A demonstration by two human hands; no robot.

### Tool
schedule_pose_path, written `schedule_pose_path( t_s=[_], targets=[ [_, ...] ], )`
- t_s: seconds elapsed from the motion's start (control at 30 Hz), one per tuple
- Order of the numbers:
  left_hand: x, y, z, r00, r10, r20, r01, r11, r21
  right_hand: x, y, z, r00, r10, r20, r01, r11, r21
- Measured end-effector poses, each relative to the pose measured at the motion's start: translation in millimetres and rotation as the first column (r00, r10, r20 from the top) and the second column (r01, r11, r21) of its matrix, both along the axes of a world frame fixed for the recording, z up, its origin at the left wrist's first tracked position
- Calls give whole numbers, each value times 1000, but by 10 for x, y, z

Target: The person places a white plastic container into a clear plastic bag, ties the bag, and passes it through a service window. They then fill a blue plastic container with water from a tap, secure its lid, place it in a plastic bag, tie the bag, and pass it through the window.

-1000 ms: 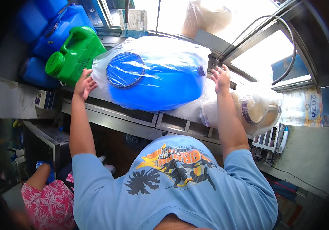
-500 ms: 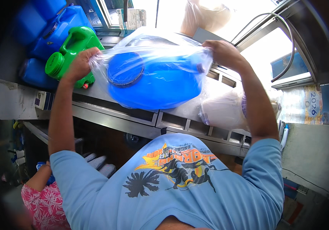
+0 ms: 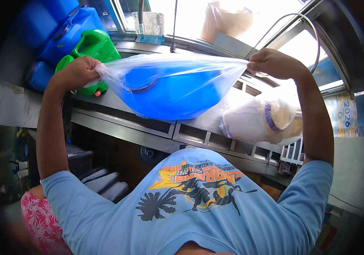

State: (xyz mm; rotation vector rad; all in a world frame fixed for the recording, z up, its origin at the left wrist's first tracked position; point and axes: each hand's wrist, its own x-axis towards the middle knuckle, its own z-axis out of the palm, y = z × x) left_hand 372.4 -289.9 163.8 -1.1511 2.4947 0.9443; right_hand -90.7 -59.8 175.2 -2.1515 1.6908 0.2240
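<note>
A clear plastic bag (image 3: 190, 63) surrounds a large blue jug (image 3: 177, 95), which lies on the metal counter with its round cap at the left. My left hand (image 3: 78, 73) is closed on one top corner of the bag, and my right hand (image 3: 275, 63) grips the opposite corner. Between them the bag's upper edge is pulled taut and nearly straight. Behind my left hand stands a green jug (image 3: 99, 49), partly hidden by it. A plastic-wrapped pale container (image 3: 254, 121) with a purple band lies beside my right forearm.
Several blue jugs (image 3: 69, 34) are stacked at the far left. The metal counter (image 3: 126, 123) has slotted openings along its front. A looped cable (image 3: 313, 29) hangs by the window at the right. Another person in a pink patterned garment (image 3: 42, 221) is at the lower left.
My hands have moved farther apart, stretching the bag's top edge tight and flattening it over the blue jug. More of the wrapped container now shows beside my right arm.
</note>
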Motion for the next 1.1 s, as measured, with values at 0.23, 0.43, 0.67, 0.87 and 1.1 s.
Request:
schedule_pose_path(
  t_s=[0.23, 0.43, 0.67, 0.87, 1.1],
  targets=[
    [72, 40, -394, 565, 376, -734, 202, 800, 565, 94, 68, -675, 98, -229, 968, 269, 943, 196],
    [-365, 70, -973, -101, 500, -860, 103, 865, 491, 417, -326, -1446, 366, 78, 927, 630, 712, -309],
    [-206, -82, -819, 883, -396, -252, -81, 399, -913, 278, -273, -853, 918, -228, -325, -151, 556, -817],
    [-263, -130, -742, 811, -569, -136, 91, 353, -931, 445, -91, -381, 945, 37, -324, -246, 735, -632],
    [-165, -143, -497, 885, 212, -414, -63, 936, 345, 258, 15, -308, 792, -329, 515, 358, 933, 46]
  ],
)
